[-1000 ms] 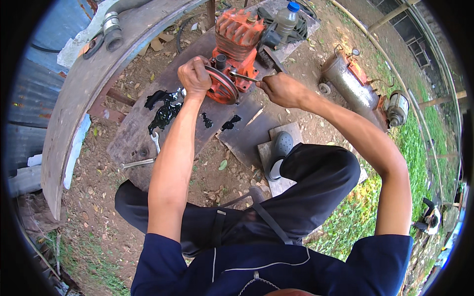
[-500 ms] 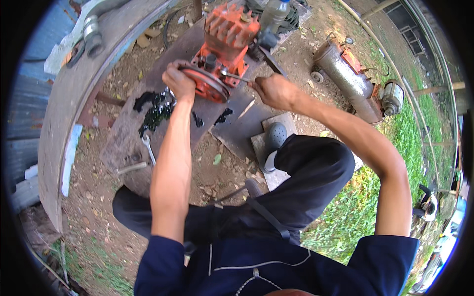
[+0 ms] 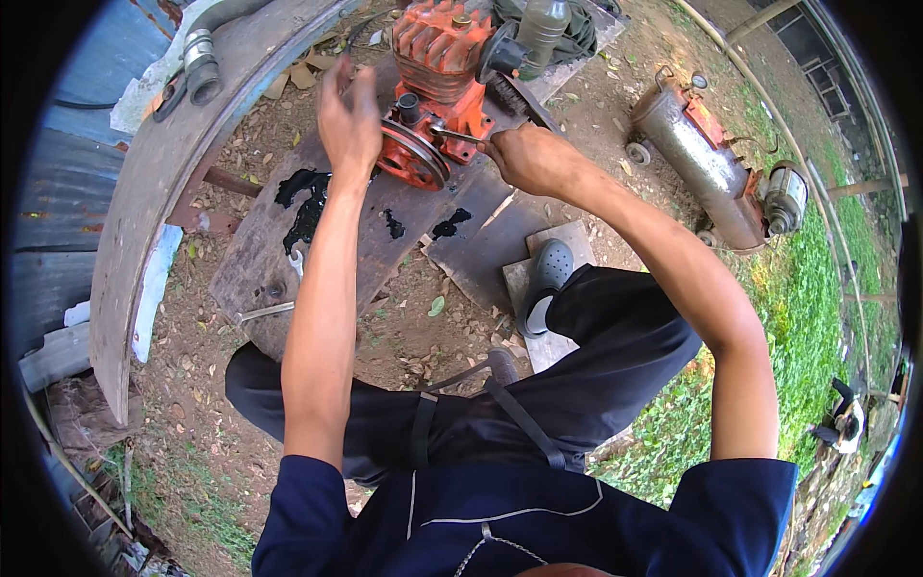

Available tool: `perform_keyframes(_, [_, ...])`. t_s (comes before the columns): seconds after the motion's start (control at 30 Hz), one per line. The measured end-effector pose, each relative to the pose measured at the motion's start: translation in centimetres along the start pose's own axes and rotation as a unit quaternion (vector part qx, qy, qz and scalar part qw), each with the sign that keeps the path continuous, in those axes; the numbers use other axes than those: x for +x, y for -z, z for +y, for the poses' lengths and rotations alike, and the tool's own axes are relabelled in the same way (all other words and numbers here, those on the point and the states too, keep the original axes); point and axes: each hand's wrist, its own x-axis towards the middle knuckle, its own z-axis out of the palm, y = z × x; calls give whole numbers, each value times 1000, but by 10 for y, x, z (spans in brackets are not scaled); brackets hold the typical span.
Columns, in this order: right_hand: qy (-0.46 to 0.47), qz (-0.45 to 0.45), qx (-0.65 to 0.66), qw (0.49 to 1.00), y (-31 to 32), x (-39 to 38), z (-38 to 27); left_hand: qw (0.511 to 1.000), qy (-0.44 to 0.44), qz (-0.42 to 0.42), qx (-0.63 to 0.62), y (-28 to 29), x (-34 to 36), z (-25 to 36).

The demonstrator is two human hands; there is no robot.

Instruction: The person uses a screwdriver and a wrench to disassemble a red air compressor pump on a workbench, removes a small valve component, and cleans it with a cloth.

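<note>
An orange finned compressor pump (image 3: 442, 77) stands on a wooden board, its grooved pulley wheel (image 3: 411, 156) facing me. My right hand (image 3: 531, 160) is closed around the handle of a metal wrench (image 3: 461, 137), whose far end meets the front of the pump housing beside the pulley. Just left of the pulley, my left hand (image 3: 348, 123) is raised with its fingers apart and partly blurred, and nothing shows in it. A brush-like dark tool (image 3: 514, 96) lies against the pump's right side.
Black oil (image 3: 306, 207) is spilled on the board (image 3: 255, 260). Two spanners lie near my left forearm, one a silver wrench (image 3: 296, 260). A rusty air tank (image 3: 687, 159) rests on the ground at right. A clear bottle (image 3: 543, 29) stands behind the pump; a curved wooden bench (image 3: 144, 212) runs along the left.
My left hand has come off the pulley rim and moved up and left, its fingers opening. The right hand stays on the wrench. The whole view has shifted slightly.
</note>
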Motion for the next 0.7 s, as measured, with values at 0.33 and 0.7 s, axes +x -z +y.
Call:
perform_keyframes(0.33, [3, -1, -1, 1000, 4, 4, -1, 832, -437, -250, 234, -38, 64, 70])
perform_keyframes(0.7, [19, -1, 7, 1000, 7, -3, -1, 860, -457, -165, 160, -42, 62, 68])
